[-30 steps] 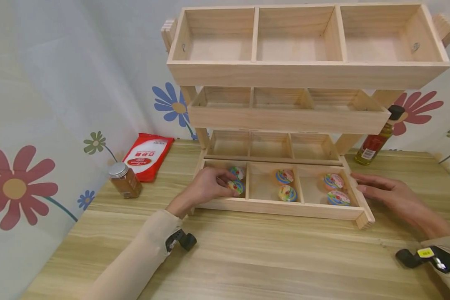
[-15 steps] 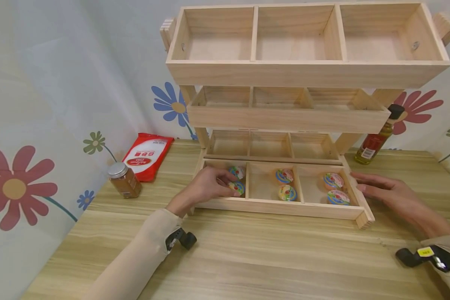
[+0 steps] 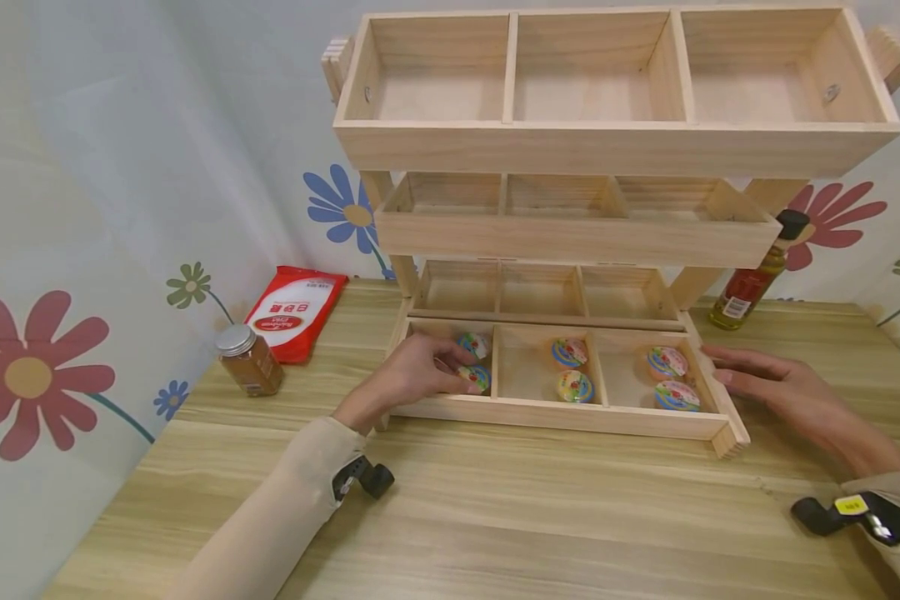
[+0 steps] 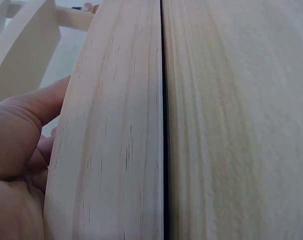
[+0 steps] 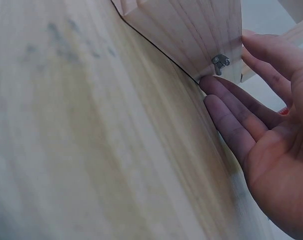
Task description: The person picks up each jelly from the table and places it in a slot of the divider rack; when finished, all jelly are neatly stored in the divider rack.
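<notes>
A wooden tiered rack has several three-part trays. My left hand reaches into the left compartment of the lowest tray, thumb and fingers pinching a small foil-lidded jelly cup. Behind that cup sits another jelly cup. The left wrist view shows only the tray's front board and part of the hand; the cup is hidden there. With fingers extended, my right hand rests against the rack's right end, its fingertips right at the end board near a metal wing nut.
Two jelly cups stand in the middle compartment and two more jelly cups in the right one. Left of the rack lie a red-white sugar bag and a brown spice jar. A bottle stands behind the rack's right side.
The jelly cup at my left fingers has shifted very slightly right and toward me. My right hand and the rack stay where they were.
</notes>
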A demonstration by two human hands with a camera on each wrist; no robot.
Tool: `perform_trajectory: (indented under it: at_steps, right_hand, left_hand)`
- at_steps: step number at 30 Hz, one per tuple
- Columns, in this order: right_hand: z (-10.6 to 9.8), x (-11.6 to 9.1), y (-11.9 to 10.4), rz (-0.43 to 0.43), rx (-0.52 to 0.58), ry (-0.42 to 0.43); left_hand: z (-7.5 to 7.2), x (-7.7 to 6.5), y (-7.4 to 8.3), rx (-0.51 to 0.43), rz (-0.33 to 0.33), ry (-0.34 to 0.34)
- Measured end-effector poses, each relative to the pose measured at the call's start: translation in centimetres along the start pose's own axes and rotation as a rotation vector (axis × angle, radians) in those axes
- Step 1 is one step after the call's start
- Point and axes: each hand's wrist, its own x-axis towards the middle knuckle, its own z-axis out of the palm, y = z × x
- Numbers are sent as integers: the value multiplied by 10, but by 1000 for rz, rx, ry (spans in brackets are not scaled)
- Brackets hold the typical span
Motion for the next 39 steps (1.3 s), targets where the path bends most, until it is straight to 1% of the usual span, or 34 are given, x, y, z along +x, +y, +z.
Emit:
perform_trajectory:
  at_steps: [6, 12, 15, 23, 29, 33, 36, 39]
  right_hand:
    - [-1, 1, -1, 18, -19, -6]
    - [-2, 1, -1, 47, -47, -16]
    - [-2, 1, -1, 51, -51, -16]
    - [-2, 0, -1, 24, -24, -1]
    - [-1, 0, -1, 24, 3, -6]
    - [0, 0, 1, 15, 22, 1]
    - [1, -1, 0, 14, 23, 6]
    - [1, -1, -1, 10, 17, 9]
  left_hand:
    - [1, 1, 0, 15, 5, 4]
    - [1, 1, 0, 30, 33, 3]
    - [2, 1, -1, 32, 35, 2]
    - [1, 2, -2, 27, 47, -9]
    - [-2, 1, -2, 13, 59, -18]
    - [-2, 0, -2, 3, 46, -15]
    - [-4, -3, -1, 1, 55, -9]
    - [-7, -7, -1, -3, 78, 17]
